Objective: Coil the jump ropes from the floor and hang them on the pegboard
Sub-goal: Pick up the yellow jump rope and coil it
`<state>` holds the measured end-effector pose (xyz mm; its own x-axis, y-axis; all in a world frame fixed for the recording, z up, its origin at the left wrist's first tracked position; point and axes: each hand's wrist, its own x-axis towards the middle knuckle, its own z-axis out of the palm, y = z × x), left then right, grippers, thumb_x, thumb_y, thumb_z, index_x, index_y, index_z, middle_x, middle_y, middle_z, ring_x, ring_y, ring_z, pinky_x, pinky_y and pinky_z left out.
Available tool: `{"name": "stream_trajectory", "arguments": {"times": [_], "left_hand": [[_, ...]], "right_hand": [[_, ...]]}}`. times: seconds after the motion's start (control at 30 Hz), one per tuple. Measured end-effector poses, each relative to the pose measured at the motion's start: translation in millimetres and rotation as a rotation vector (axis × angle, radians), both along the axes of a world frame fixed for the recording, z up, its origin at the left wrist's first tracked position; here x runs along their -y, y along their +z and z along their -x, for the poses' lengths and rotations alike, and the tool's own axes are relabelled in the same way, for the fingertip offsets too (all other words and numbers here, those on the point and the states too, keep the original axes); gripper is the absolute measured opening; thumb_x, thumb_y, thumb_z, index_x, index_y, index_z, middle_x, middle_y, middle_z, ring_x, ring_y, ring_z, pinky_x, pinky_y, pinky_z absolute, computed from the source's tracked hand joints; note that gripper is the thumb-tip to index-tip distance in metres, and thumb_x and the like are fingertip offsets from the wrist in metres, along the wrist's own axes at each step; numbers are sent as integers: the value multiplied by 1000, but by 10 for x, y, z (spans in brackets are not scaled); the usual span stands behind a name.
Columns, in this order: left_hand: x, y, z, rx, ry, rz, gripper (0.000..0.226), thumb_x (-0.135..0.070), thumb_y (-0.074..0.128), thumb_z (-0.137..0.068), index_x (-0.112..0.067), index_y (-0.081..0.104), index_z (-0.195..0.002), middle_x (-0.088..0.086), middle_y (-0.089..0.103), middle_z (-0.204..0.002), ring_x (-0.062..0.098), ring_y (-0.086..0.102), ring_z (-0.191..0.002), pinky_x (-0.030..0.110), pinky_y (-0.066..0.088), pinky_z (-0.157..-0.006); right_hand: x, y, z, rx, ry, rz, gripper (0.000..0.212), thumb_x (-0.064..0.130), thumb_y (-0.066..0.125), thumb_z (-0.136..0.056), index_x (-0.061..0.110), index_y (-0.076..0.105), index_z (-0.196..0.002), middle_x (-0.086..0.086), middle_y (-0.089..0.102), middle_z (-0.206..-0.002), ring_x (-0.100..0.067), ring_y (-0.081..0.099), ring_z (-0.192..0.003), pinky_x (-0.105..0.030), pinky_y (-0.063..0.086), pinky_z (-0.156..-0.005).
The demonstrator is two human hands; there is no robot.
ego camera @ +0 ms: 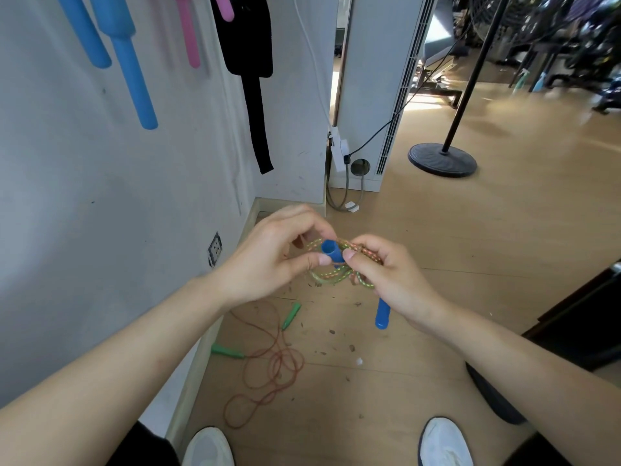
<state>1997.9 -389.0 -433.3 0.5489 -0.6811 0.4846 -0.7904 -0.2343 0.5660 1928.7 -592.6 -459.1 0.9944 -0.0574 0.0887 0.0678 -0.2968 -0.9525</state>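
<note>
Braided jump rope (331, 276), coiled, held above the floor (487, 257). Left hand (268, 253) pinched its blue handle (331, 252); right hand (389, 277) gripped the loops. Risk: the dangling second handle (382, 313) could pull loops loose. Red rope (268, 368) lay uncoiled underfoot, a likely trip hazard.

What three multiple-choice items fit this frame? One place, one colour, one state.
1. Where is the green-handled rope?
A) on the floor
B) on a wall peg
C) on a table

2. What colour are the handles of the held rope?
A) pink
B) blue
C) black

3. What state is the held rope in?
A) stretched straight
B) hanging up
C) coiled in loops

Key:
1 A, it lies loose on the floor.
2 B, a blue handle shows between the left hand and right hand.
3 C, its loops bunch together in both hands.
</note>
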Motion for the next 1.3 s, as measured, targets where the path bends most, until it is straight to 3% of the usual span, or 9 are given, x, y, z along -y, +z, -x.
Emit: {"name": "stream_trajectory", "arguments": {"times": [0.4,0.5,0.63,0.73,0.83,0.97,1.07,1.2,1.3], "left_hand": [[-9,69,172,-330,57,337,17,-20,69,-90,-20,55,-100,7,73,-101,33,68,-87,47,56,-76],[47,-9,229,-368,103,318,28,4,75,-76,-13,62,-93,5,75,-95,32,69,-81,34,57,-70],[106,-89,272,-499,98,167,28,-6,76,-67,-16,68,-93,-2,68,-93,25,70,-80,38,55,-74],[132,-62,282,-696,34,97,14,-20,79,-81,-11,72,-89,7,72,-87,14,66,-82,27,51,-78],[189,-61,244,-865,260,227,23,-30,75,-87,-9,67,-84,10,70,-79,20,66,-75,28,55,-70],[213,-80,127,-1084,332,362,37,-37,78,-82,-13,66,-108,3,70,-100,15,66,-76,25,55,-67],[240,-83,98,-1093,236,332,19,-27,73,-89,-13,72,-102,3,70,-95,12,62,-78,20,53,-62],[234,-107,61,-1079,223,278,31,-23,68,-93,3,70,-110,13,72,-102,18,63,-89,23,53,-71],[241,-121,59,-1049,196,178,17,-28,63,-96,-15,73,-98,2,74,-98,13,63,-93,32,46,-87]], "right_hand": [[123,-166,-160,-273,-192,-245,15,26,52,-100,13,58,-99,-6,62,-67,-15,35,-48,-24,27,-41],[130,-161,-190,-248,-218,-336,13,27,52,-101,18,57,-94,-6,61,-71,-14,37,-49,-25,30,-43],[117,-119,-211,-183,-195,-434,13,28,52,-102,17,57,-96,-4,59,-74,-12,38,-51,-25,31,-45],[113,-93,-197,-122,-125,-403,14,27,51,-102,14,58,-100,-5,54,-75,-12,38,-52,-24,32,-45],[112,-79,-175,-83,-46,-371,14,25,51,-102,13,59,-103,-7,57,-78,-12,40,-55,-24,33,-47],[91,-67,-139,-35,53,-210,11,26,54,-101,27,64,-95,-4,64,-77,-12,46,-61,-23,37,-51],[77,-60,-104,-23,127,-110,7,23,57,-99,23,64,-96,1,65,-74,-11,49,-62,-22,40,-53],[102,-58,-83,-108,175,-52,15,24,62,-97,9,62,-103,1,62,-75,-13,55,-66,-25,43,-59],[129,-66,-92,-172,187,-24,18,29,64,-96,13,65,-104,-3,68,-85,-15,64,-75,-30,50,-69]]}}
